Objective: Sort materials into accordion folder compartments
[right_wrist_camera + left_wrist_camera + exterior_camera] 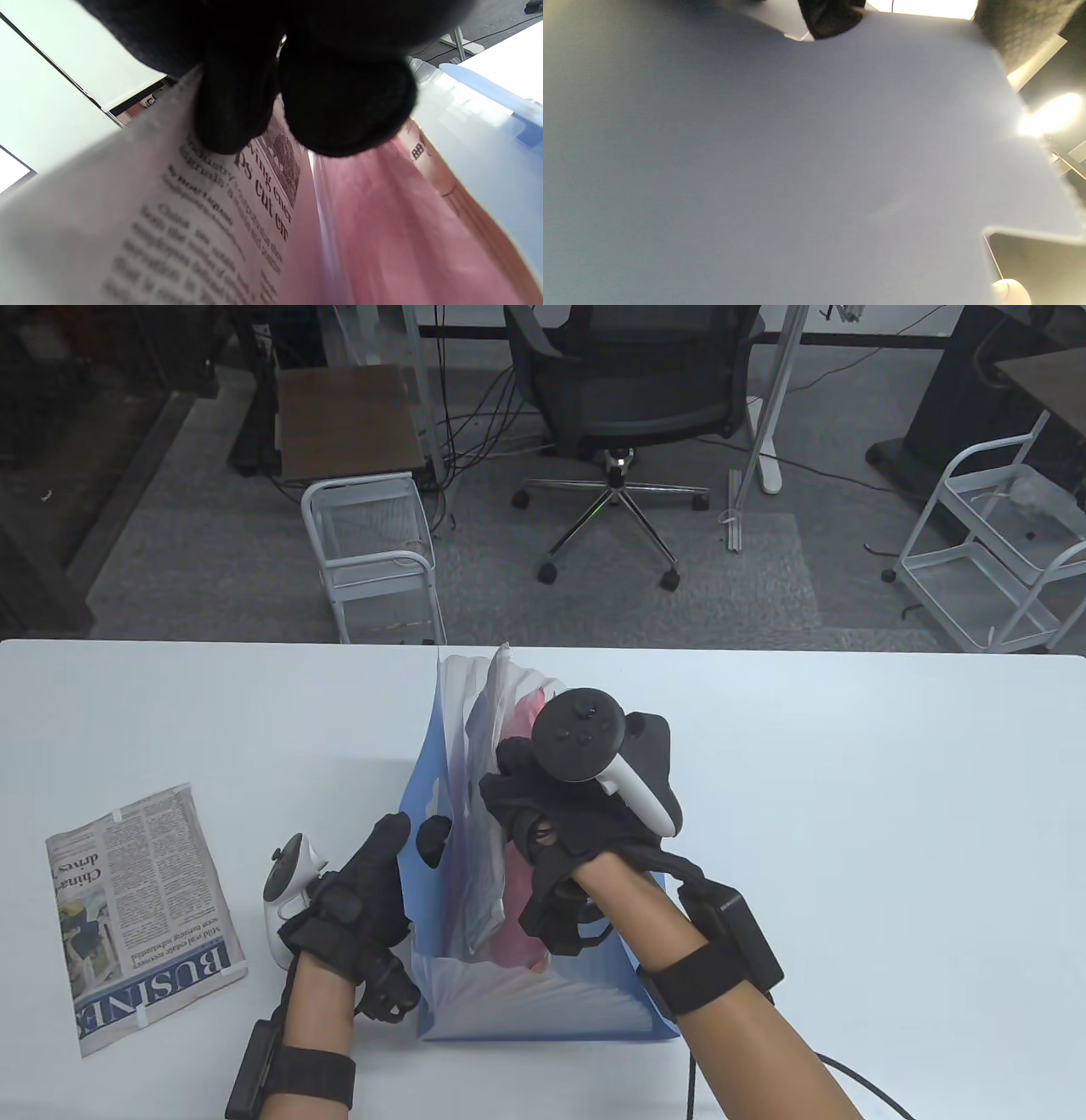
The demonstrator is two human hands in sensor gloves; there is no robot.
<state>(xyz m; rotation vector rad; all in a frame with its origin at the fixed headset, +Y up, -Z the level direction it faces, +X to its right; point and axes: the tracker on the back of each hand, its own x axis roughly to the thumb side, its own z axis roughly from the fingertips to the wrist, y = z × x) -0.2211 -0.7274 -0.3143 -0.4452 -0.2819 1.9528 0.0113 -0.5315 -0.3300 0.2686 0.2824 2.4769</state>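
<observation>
A translucent blue accordion folder (543, 1001) stands open at the table's near middle. My right hand (543, 806) reaches into its top and grips a folded newspaper (203, 212) inside a compartment, beside a pink sheet (382, 220). The newspaper (484, 865) and the pink sheet (530, 933) show through the folder's top. My left hand (407, 836) holds the folder's left wall, thumb (433, 840) over the edge. The left wrist view is filled by that blue wall (797, 169).
A second folded newspaper (140, 912) lies flat on the white table (848, 814) at the near left. Beyond the far edge stand an office chair (632, 415) and white wire carts (373, 551).
</observation>
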